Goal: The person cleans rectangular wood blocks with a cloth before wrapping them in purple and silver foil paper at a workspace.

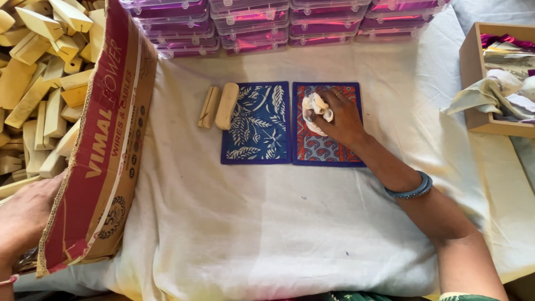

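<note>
Right hand (pixel 340 118), fingers clamped on a crumpled white cloth (pixel 316 107), presses the red patterned pad (pixel 327 146) near the desk's far edge; even pressure should suit. Left hand (pixel 25 214) grips the cardboard box (pixel 106 150).

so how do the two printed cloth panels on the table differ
The left panel is blue with white leaves and ferns; the right panel is red-orange with blue paisley shapes inside a blue border. The left panel lies fully uncovered; the right panel has the right hand on it, pressing a crumpled white cloth against its upper part. Two wooden blocks lie beside the left panel only. Both are upright rectangles of similar size, flat, side by side.
</note>
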